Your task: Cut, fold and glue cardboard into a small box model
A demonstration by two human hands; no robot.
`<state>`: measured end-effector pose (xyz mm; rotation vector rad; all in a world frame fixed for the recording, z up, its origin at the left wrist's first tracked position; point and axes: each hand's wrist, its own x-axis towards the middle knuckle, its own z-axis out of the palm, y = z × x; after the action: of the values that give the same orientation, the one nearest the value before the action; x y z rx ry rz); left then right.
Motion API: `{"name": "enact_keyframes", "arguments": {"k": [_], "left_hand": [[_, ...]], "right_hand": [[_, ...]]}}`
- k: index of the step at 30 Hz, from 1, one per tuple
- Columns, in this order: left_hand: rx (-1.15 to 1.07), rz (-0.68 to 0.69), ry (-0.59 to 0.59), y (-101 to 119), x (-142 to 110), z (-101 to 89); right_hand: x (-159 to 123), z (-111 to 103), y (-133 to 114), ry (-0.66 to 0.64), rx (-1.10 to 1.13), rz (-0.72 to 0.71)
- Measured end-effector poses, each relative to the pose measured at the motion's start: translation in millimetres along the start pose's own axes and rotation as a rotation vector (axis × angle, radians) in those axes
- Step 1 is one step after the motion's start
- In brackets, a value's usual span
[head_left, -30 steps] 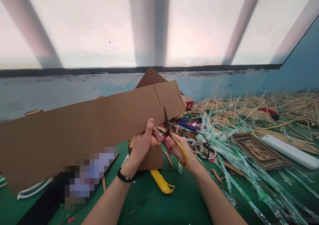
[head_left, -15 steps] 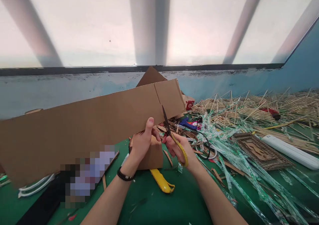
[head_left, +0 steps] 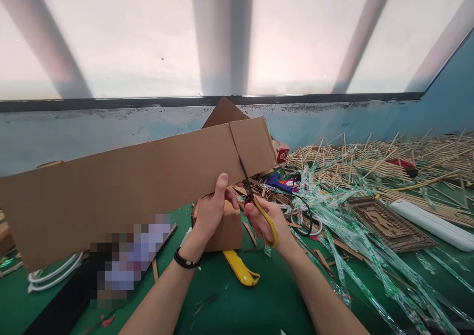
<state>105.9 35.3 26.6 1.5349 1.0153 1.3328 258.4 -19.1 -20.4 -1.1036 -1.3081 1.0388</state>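
Observation:
A long flat strip of brown cardboard (head_left: 148, 177) slants across the view, its right end raised. My left hand (head_left: 214, 209) grips its lower edge, thumb on the face and fingers behind. My right hand (head_left: 268, 221) is closed around the yellow handles of a pair of scissors (head_left: 247, 177). The dark blades lie at the strip's lower edge, with the tip at the lower end of a line running across the board near its right end. Under my left hand sits a small cardboard block (head_left: 227, 231), and a yellow box cutter (head_left: 240, 271) lies below it.
Clear green-printed plastic wrappers (head_left: 348, 226) and bundles of thin sticks (head_left: 370, 157) cover the right. A woven frame (head_left: 388, 225), a white bar (head_left: 431, 224) and a blue glue gun (head_left: 277, 183) lie among them. A blurred-out phone-like object (head_left: 137, 256) is at left. A wall with windows stands behind.
The scissors have shifted slightly left, and their blades look closer together. The cardboard strip's left end has risen slightly; my left hand keeps its grip.

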Motion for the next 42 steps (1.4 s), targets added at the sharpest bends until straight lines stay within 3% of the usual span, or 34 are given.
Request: {"name": "enact_keyframes", "arguments": {"k": [8, 15, 25, 32, 42], "left_hand": [[0.064, -0.003, 0.005, 1, -3, 1.0], [0.096, 0.008, -0.008, 7, -9, 3.4], [0.101, -0.028, -0.04, 11, -9, 2.9], [-0.031, -0.007, -0.036, 8, -9, 4.8], [-0.05, -0.037, 0.116, 25, -19, 11.9]], "right_hand": [[3, 5, 6, -0.042, 0.052, -0.034], [2, 2, -5, -0.02, 0.002, -0.044], [-1, 6, 6, 0.037, 0.006, -0.051], [-3, 8, 4, 0.046, -0.022, -0.078], [-10, 15, -3, 0.015, 0.004, -0.003]]}}
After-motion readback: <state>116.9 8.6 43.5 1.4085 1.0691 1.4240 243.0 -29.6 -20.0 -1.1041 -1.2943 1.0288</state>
